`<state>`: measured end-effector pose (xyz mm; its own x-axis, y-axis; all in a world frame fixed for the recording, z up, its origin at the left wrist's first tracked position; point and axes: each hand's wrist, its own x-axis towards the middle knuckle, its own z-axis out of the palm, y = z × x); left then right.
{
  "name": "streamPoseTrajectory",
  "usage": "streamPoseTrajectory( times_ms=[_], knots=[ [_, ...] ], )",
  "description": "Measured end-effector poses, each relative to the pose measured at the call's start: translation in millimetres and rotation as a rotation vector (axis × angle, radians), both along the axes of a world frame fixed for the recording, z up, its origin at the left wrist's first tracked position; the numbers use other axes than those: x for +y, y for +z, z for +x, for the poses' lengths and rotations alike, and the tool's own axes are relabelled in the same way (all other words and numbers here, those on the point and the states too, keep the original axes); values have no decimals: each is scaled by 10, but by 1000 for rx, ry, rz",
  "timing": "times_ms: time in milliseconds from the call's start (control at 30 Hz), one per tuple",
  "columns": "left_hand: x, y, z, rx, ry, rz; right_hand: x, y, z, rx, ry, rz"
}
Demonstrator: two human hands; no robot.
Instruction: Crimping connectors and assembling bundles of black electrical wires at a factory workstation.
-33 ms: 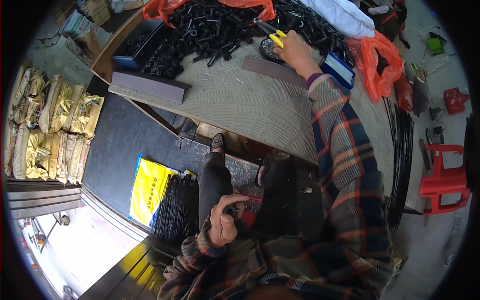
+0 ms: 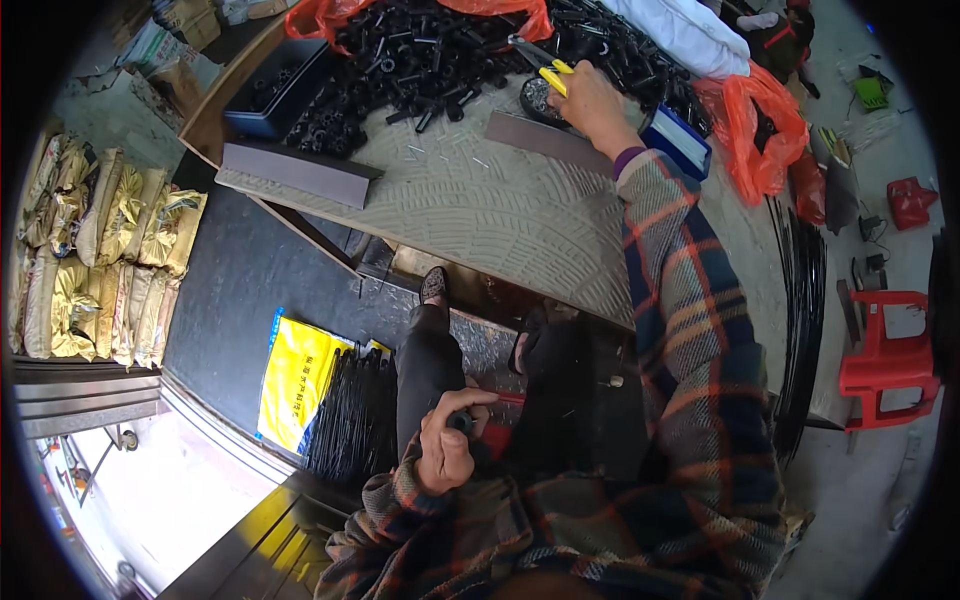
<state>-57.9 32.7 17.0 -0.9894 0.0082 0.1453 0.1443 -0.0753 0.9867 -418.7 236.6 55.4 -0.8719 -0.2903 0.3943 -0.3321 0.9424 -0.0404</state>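
My left hand (image 2: 446,445) is closed in front of my lap, its fingers curled round a small black cylindrical part (image 2: 461,421) seen end-on. Out at the far side of the table, my right hand (image 2: 594,104) grips pliers with yellow handles (image 2: 552,76), whose jaws point up and left toward the black parts. Just under this hand sits a round dark dish (image 2: 536,100) of small bits, partly covered by the fingers. A large heap of black tubular parts (image 2: 420,55) spreads across the back of the table (image 2: 480,215). Several thin metal pins (image 2: 447,160) lie on the tabletop.
Right of my right hand stands a blue box (image 2: 678,140). Grey strips (image 2: 295,172) lie along the table's near edge, beside a dark blue bin (image 2: 270,95). Red plastic bags (image 2: 752,130) hang at the right. Black rods on yellow packaging (image 2: 298,385) rest left of my legs.
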Motion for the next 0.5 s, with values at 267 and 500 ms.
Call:
streamPoseTrajectory(
  times_ms=[267,500],
  knots=[
    [5,83,-60,-4,40,32,102,30,-83,-4,26,-239],
    [-59,171,-140,-83,169,140,-258,380,1791,-619,491,-1315]
  ],
)
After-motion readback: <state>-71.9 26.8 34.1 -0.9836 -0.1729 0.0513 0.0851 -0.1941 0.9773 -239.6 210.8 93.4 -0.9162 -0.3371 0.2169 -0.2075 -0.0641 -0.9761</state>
